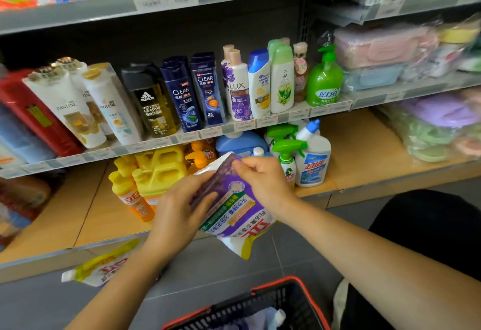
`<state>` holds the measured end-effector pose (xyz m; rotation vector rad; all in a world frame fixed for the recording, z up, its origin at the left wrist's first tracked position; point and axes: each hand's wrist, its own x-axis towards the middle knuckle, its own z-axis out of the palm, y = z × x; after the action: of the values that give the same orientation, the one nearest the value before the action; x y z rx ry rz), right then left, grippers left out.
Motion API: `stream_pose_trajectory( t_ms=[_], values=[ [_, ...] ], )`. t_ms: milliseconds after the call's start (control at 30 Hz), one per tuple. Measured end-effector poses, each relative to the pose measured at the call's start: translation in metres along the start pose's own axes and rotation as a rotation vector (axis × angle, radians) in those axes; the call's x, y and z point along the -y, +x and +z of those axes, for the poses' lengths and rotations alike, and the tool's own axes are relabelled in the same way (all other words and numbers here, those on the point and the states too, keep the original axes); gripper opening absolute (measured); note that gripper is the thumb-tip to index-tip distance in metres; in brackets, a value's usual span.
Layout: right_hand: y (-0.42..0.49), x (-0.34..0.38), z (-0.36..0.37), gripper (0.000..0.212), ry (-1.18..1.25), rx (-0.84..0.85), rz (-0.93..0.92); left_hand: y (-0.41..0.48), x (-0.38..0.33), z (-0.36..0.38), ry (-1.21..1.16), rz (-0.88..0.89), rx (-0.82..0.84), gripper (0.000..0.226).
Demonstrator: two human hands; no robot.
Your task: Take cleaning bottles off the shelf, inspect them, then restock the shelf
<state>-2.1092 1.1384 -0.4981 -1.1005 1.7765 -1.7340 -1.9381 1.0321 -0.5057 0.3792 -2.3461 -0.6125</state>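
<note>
I hold a purple detergent refill pouch before the bottom shelf, long axis running far to near, spout nearest me. My left hand wraps its left side; my right hand pinches the far edge.

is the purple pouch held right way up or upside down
Upside down: the print on the purple and white plastic refill pouch reads inverted, with its large red characters lowest.

A soft purple and white pouch is held upside down in the middle of the frame, with yellow bottles standing upright behind it on the left.
</note>
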Motion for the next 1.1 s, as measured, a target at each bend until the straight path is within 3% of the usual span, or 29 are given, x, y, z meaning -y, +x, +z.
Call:
stream_pose_trajectory(
  t_ms=[200, 333, 433, 500, 600, 667, 867, 1100],
  values=[
    [0.011, 0.003, -0.017, 0.047, 0.014, -0.080, 0.000, -0.011, 0.022, 0.005, 0.109, 0.027, 0.032, 0.047],
    [0.018, 0.007, -0.027, 0.038, 0.062, -0.170, 0.031, -0.014, 0.023, 0.002, 0.102, 0.007, -0.035, 0.038],
    [0.022, 0.011, -0.034, 0.031, 0.092, -0.210, 0.060, -0.010, 0.021, -0.004, -0.084, -0.184, -0.162, 0.021],
    [0.023, 0.013, -0.037, 0.026, 0.129, -0.207, 0.073, -0.008, 0.019, -0.007, -0.209, -0.369, -0.209, 0.022],
    [0.024, 0.016, -0.040, 0.024, 0.174, -0.181, 0.079, -0.006, 0.019, -0.010, -0.604, -0.686, -0.047, 0.024],
    [0.024, 0.015, -0.041, 0.023, 0.157, -0.127, 0.066, -0.007, 0.017, -0.010, -0.773, -0.783, 0.088, 0.024],
    [0.021, 0.011, -0.041, 0.023, 0.124, 0.064, 0.022, -0.013, 0.012, -0.008, -0.709, -0.704, 0.105, 0.040],
    [0.021, 0.009, -0.041, 0.021, 0.074, 0.279, 0.009, -0.020, 0.008, -0.004, -0.620, -0.577, 0.151, 0.038]
  ],
)
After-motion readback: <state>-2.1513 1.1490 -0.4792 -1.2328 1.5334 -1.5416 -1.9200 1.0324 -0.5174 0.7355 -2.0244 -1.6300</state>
